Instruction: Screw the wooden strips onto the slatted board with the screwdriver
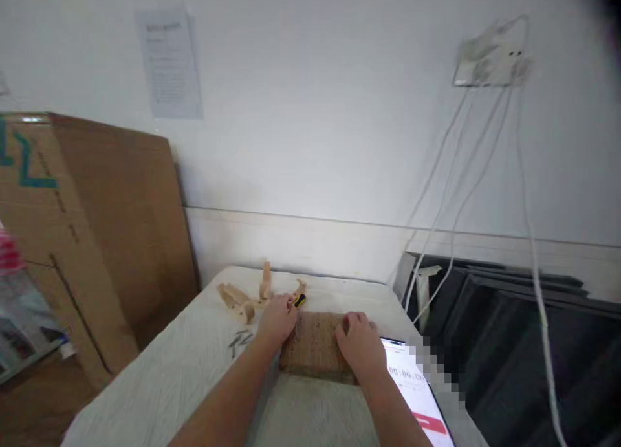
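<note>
A brown, wood-grained board [313, 347] with small dark spots lies flat between my two hands. My left hand [278, 321] rests at its far left corner with the fingers curled in. Right at those fingertips is a yellow-and-black tool handle [300, 301]; whether the fingers grip it I cannot tell. My right hand [359, 342] has its fingers bent over the board's right side, touching it. Several pale wooden pieces [235, 298] lie beyond my left hand, one of them standing upright [265, 280]. Several dark screws or nails [240, 340] are scattered left of my left forearm.
A phone [412, 385] showing a timer lies by my right forearm on the white-covered table [194, 369]. Dark panels [509, 330] lean on the right, with white cables [533, 272] hanging from a wall socket. A large cardboard box [121, 240] stands on the left.
</note>
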Tool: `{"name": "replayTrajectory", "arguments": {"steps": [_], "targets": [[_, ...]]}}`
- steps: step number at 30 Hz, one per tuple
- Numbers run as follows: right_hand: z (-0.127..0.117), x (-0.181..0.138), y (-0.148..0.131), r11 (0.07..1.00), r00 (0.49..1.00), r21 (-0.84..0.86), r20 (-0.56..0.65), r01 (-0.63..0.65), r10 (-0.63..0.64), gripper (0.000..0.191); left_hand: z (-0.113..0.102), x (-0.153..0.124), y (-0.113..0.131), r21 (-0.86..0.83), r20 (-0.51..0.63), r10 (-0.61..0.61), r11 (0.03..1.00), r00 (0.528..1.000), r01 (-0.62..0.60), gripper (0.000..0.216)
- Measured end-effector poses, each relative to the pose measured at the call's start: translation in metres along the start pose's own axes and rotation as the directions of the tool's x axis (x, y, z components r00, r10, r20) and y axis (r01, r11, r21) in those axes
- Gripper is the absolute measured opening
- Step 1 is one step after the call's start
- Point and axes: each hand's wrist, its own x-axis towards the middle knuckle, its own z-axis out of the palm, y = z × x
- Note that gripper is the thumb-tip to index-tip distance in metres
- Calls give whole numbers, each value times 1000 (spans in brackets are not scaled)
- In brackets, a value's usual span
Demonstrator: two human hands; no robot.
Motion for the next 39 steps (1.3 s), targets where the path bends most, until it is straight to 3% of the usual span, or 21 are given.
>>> {"name": "replayTrajectory", "arguments": {"steps": [4,11,17,21,30,39], "targets": [[0,-2,-1,1000,1000,-2,-2,-11,11,31,5,-3,-3,-33,44,-19,999,999,20,28],[0,1,0,997,999,55,-6,-45,46,26,10,-9,-13,-143,23,-118,982,993,120,35],[4,5,3,996,997,56,2,-76,76,26,-5,-5,-22,-174,77,-25,984,997,38,37],[6,7,3,993,995,78,26,-94,92,24,-17,-6,-22,-51,55,72,996,996,-70,38],[7,8,6,993,994,78,59,-92,88,25,-21,-13,-20,-21,98,182,983,978,-181,50],[3,6,7,992,993,84,83,-92,85,25,-18,-15,-24,-159,154,178,975,972,-154,63]]}}
